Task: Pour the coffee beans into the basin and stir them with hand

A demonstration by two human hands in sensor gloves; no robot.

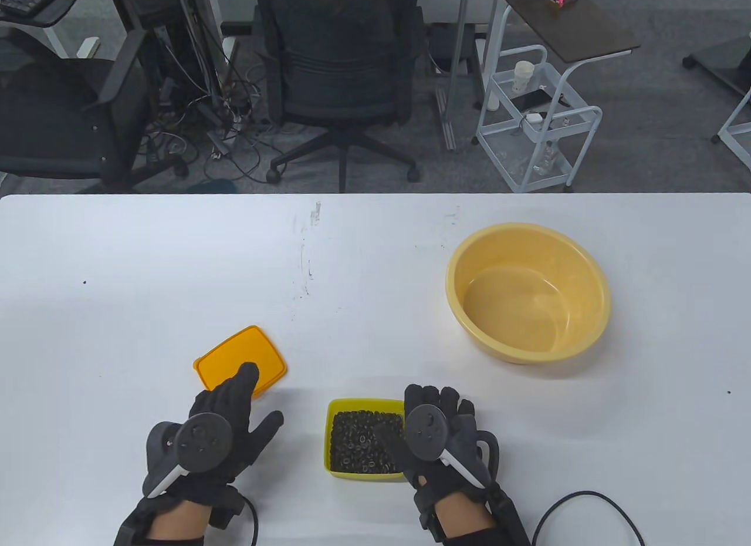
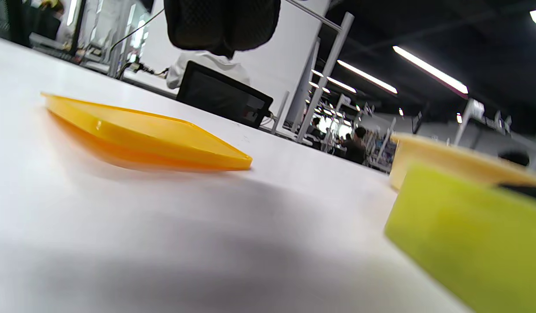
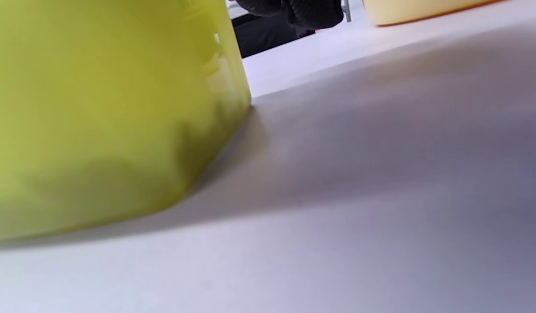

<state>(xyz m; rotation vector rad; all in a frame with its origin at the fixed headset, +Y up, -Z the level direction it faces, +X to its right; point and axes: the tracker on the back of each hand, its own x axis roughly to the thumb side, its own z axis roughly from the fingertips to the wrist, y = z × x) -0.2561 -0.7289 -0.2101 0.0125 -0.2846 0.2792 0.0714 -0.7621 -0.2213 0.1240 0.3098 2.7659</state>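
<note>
An empty yellow basin (image 1: 578, 276) stands at the right of the white table. Near the front edge sits a yellow-green box (image 1: 335, 406) full of dark coffee beans (image 1: 364, 443), without a lid. Its orange lid (image 1: 234, 349) lies flat to the left. My left hand (image 1: 243, 393) reaches forward with straight fingers, and the fingertips lie over the lid's near edge. My right hand (image 1: 439, 402) lies against the box's right wall with its fingers loosely bent; the thumb is hidden under the tracker. The right wrist view shows the box wall (image 3: 98, 108) close by, fingertips (image 3: 311, 11) beyond its corner.
A black cable (image 1: 587, 502) loops on the table at the front right. Beyond the table's far edge stand office chairs (image 1: 340, 59) and a white cart (image 1: 540, 117). In the left wrist view the lid (image 2: 142, 134), box (image 2: 468, 234) and basin (image 2: 446, 161) line up left to right.
</note>
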